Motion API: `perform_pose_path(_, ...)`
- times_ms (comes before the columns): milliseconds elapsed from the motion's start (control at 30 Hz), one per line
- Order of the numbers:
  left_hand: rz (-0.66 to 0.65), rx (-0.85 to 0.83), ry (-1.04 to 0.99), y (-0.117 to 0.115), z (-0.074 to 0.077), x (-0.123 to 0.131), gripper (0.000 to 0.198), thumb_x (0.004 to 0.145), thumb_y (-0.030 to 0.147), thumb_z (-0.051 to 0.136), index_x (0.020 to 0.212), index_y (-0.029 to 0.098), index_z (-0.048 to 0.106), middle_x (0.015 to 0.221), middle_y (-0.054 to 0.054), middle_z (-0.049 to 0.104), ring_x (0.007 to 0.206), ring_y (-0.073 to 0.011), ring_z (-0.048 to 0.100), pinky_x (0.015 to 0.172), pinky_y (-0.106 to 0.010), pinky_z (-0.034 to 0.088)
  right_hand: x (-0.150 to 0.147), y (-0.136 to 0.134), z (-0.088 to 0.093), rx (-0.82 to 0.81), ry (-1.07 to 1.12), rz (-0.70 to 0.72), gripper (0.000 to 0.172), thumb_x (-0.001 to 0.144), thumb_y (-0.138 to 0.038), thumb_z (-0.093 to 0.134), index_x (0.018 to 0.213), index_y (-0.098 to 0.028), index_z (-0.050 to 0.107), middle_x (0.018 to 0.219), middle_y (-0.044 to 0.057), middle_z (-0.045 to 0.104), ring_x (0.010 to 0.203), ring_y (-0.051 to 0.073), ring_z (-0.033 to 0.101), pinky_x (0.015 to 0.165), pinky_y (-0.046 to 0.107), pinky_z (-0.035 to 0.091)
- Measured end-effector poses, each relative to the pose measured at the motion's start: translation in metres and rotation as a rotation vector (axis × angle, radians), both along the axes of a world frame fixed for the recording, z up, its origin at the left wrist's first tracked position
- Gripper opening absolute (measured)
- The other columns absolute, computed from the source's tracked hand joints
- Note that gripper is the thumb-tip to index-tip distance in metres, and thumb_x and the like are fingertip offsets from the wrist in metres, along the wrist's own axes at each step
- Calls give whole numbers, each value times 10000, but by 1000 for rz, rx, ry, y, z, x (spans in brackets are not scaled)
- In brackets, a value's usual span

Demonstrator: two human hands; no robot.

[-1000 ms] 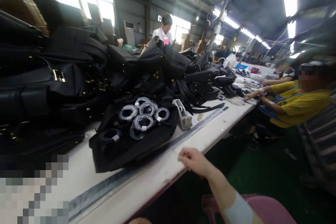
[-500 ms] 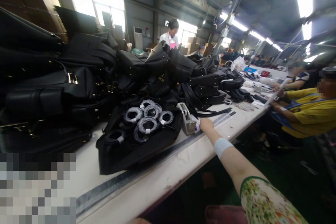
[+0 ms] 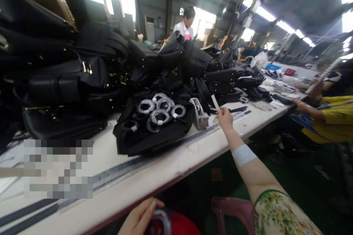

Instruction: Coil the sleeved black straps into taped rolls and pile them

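Note:
My right hand (image 3: 225, 118) pinches a short white strip (image 3: 215, 102) above the table, just right of the white tape dispenser (image 3: 199, 114). Low in the view, my left hand (image 3: 143, 217) is wrapped round a dark coil (image 3: 163, 220) in clear film, in front of something red (image 3: 183, 224). Several similar coils with white bands (image 3: 160, 116) lie on a black cloth piece (image 3: 149, 145) left of the dispenser.
Black bags with gold fittings (image 3: 93, 69) are heaped along the back of the white table (image 3: 190, 154). Black strips (image 3: 27, 209) lie at its near left. A person in yellow (image 3: 335, 117) works at the right; another stands behind the heap. A pink stool (image 3: 234, 205) is below.
My right hand has lifted from beside the dispenser and now shows a white strip. My left hand has come into view with a coil. The view has shifted.

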State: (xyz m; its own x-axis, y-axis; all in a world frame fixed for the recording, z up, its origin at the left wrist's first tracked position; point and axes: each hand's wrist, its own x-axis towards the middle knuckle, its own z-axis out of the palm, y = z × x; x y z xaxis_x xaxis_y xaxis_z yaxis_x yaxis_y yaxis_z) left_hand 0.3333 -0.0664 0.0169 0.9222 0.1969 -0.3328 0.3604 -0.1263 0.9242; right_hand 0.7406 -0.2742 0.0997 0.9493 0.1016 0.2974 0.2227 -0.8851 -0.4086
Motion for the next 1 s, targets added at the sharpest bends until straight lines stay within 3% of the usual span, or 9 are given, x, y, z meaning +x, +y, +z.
perform_pose_path(100, 30, -89, -9, -4, 6, -2, 601, 876, 672, 380, 964, 199, 741, 996, -62, 746, 972, -250, 646, 980, -364, 455, -62, 2, -3, 239, -75, 222, 291, 965, -303, 400, 1150, -134, 549, 861, 74, 664, 694, 162, 593, 650, 264, 456)
perform_pose_path(200, 86, -199, 10, -6, 2, 0, 631, 891, 660, 364, 938, 165, 754, 929, -87, 759, 876, -229, 676, 887, -341, 501, -147, 0, -3, 525, 49, 624, 181, 895, -356, 551, 893, -183, 601, 640, -11, 561, 551, 135, 495, 550, 250, 401)
perform_pose_path(300, 102, -347, 83, -9, -4, 1, 677, 887, 679, 348, 993, 139, 743, 680, -73, 731, 591, -192, 651, 626, -304, 529, -217, -3, 6, 396, 379, 1037, 177, 846, -297, 593, 701, -196, 580, 569, -21, 535, 504, 117, 461, 504, 245, 353)
perform_pose_path(400, 98, -372, 67, -11, -5, 1, 674, 894, 668, 355, 1004, 128, 743, 630, -63, 714, 531, -173, 631, 570, -273, 504, -253, 2, 6, 130, 504, 1307, 159, 807, -238, 567, 653, -199, 569, 546, -31, 533, 488, 99, 449, 514, 241, 328)
perform_pose_path(533, 74, -288, 1, -13, -4, 3, 657, 904, 654, 364, 969, 127, 752, 822, -94, 754, 652, -176, 664, 650, -268, 515, -276, 18, -8, -153, 373, 1313, 110, 768, -218, 552, 661, -195, 559, 566, -26, 553, 507, 103, 462, 544, 258, 290)
perform_pose_path(633, 38, -255, 23, -13, -4, 4, 666, 919, 644, 343, 1013, 111, 732, 755, -79, 736, 638, -184, 654, 635, -280, 517, -289, 29, -18, -278, 239, 1232, 115, 786, -218, 537, 676, -192, 560, 617, 0, 597, 558, 129, 510, 572, 284, 283)
perform_pose_path(733, 19, -231, 78, -13, -4, 4, 663, 925, 635, 335, 1058, 102, 707, 639, -47, 697, 559, -183, 625, 588, -289, 504, -298, 37, -22, -315, 189, 1247, 112, 794, -203, 530, 687, -194, 563, 651, 6, 621, 587, 141, 539, 588, 299, 290)
perform_pose_path(867, 43, -112, 42, -11, -2, 2, 606, 935, 599, 361, 1010, 121, 727, 676, -51, 717, 682, -204, 663, 734, -300, 509, -302, 39, -20, -303, 166, 1318, 98, 783, -202, 533, 687, -199, 552, 654, 4, 627, 590, 147, 545, 591, 305, 293)
perform_pose_path(1000, 50, -96, 22, -10, 1, 0, 568, 937, 572, 387, 1022, 127, 728, 743, -62, 739, 798, -224, 679, 822, -313, 501, -304, 37, -18, -301, 168, 1355, 84, 772, -200, 540, 690, -195, 554, 669, 14, 645, 602, 155, 555, 591, 301, 293)
